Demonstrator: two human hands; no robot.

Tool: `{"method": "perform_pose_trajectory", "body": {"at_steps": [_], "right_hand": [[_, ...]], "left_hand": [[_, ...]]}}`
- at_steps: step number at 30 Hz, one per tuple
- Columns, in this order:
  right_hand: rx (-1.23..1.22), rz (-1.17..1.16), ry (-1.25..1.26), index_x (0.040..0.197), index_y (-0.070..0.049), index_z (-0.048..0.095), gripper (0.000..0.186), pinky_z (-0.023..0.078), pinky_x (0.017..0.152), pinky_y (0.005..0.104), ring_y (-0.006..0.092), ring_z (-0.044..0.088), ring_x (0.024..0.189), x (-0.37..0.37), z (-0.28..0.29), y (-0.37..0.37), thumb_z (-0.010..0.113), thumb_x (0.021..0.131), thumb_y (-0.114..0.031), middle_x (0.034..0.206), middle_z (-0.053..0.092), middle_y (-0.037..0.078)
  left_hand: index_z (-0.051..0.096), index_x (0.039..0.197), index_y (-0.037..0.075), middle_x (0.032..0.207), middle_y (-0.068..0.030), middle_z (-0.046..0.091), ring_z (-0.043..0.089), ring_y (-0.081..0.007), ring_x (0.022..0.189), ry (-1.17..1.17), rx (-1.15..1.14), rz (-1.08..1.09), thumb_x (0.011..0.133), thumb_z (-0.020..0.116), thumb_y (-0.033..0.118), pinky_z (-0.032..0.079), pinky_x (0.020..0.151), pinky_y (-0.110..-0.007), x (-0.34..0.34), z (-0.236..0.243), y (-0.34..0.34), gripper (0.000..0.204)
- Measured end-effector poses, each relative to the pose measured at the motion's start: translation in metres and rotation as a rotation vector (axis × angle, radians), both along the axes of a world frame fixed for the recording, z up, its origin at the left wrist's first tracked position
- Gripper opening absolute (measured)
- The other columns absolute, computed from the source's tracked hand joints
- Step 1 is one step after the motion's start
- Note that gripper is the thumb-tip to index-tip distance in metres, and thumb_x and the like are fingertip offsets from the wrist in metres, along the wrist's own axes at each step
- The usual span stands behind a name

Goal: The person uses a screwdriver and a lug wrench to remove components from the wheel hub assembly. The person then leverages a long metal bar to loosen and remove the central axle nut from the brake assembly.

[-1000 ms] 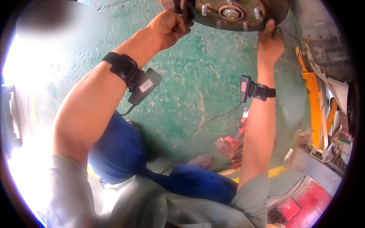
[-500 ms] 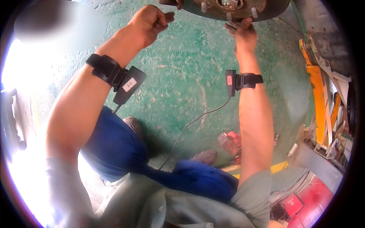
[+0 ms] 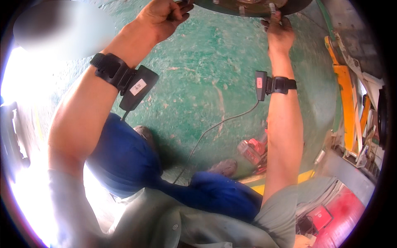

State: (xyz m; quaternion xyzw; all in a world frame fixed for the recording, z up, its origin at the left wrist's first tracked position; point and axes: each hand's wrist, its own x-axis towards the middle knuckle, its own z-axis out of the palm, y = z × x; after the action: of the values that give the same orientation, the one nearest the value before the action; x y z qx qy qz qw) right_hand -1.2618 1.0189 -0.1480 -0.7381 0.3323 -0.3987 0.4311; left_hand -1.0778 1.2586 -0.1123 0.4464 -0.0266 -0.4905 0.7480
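Rust-brown brake disc (image 3: 256, 5) is cut off by the top edge of view, its visible rim curved left to right. Right hand (image 3: 282, 35) is placed nearest the studs (image 3: 272, 7), just below; fingers are curled, one tip set against or just under a stud, pinch not confirmable. Left hand (image 3: 163, 18) is held by the disc's left edge, fingers bent close together; whether anything's gripped can't be told.

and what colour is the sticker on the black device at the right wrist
The sticker is pink; it shows best in the head view.
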Motion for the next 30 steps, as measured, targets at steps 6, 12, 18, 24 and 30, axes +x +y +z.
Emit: {"method": "perform_pose_trajectory", "body": {"at_steps": [6, 12, 18, 24, 30], "right_hand": [[0.353, 0.085, -0.165, 0.107, 0.000, 0.058, 0.033, 0.051, 0.061, 0.0310, 0.0178, 0.066, 0.074, 0.006, 0.009, 0.024, 0.054, 0.099, -0.032, 0.088, 0.067, 0.009], [-0.135, 0.016, 0.335, 0.102, -0.001, 0.068, 0.042, 0.054, 0.076, 0.0404, 0.0268, 0.069, 0.089, -0.022, -0.049, 0.000, 0.062, 0.090, -0.040, 0.089, 0.071, 0.017], [0.070, 0.021, 0.292, 0.091, -0.003, 0.065, 0.032, 0.049, 0.068, 0.0387, 0.0223, 0.063, 0.079, -0.232, 0.051, -0.036, 0.059, 0.092, -0.035, 0.081, 0.067, 0.013], [0.259, -0.523, 0.529, 0.078, -0.003, 0.060, 0.033, 0.044, 0.055, 0.0337, 0.0156, 0.057, 0.063, -0.482, 0.011, -0.003, 0.057, 0.094, -0.032, 0.070, 0.062, 0.007], [0.127, -0.762, 0.894, 0.091, -0.004, 0.066, 0.024, 0.052, 0.068, 0.0430, 0.0345, 0.068, 0.076, -0.540, -0.118, 0.173, 0.060, 0.087, -0.027, 0.081, 0.069, 0.016]], "left_hand": [[0.050, 0.123, 0.001, 0.128, -0.0125, 0.052, 0.044, -0.0264, 0.128, 0.032, -0.096, -0.048, 0.071, 0.040, -0.016, 0.033, 0.109, -0.037, 0.047, -0.032, 0.015, 0.056], [0.047, 0.117, -0.008, 0.143, -0.0195, 0.043, 0.036, -0.0310, 0.139, -0.182, 0.103, -0.042, 0.064, 0.042, -0.017, 0.038, 0.109, -0.036, 0.029, -0.036, -0.003, 0.055], [0.029, 0.137, -0.015, 0.149, -0.0235, 0.034, 0.031, -0.0324, 0.141, -0.075, 0.149, -0.173, 0.067, 0.039, -0.012, 0.027, 0.119, -0.042, -0.020, 0.002, -0.017, 0.071], [0.035, 0.136, -0.015, 0.147, -0.0214, 0.039, 0.040, -0.0291, 0.136, -0.094, 0.278, -0.374, 0.073, 0.043, -0.004, 0.032, 0.115, -0.035, -0.059, 0.009, -0.035, 0.064], [0.037, 0.139, -0.010, 0.146, -0.0203, 0.041, 0.041, -0.0277, 0.134, -0.152, 0.367, -0.513, 0.073, 0.049, 0.001, 0.035, 0.110, -0.034, -0.100, 0.021, -0.043, 0.068]]}}
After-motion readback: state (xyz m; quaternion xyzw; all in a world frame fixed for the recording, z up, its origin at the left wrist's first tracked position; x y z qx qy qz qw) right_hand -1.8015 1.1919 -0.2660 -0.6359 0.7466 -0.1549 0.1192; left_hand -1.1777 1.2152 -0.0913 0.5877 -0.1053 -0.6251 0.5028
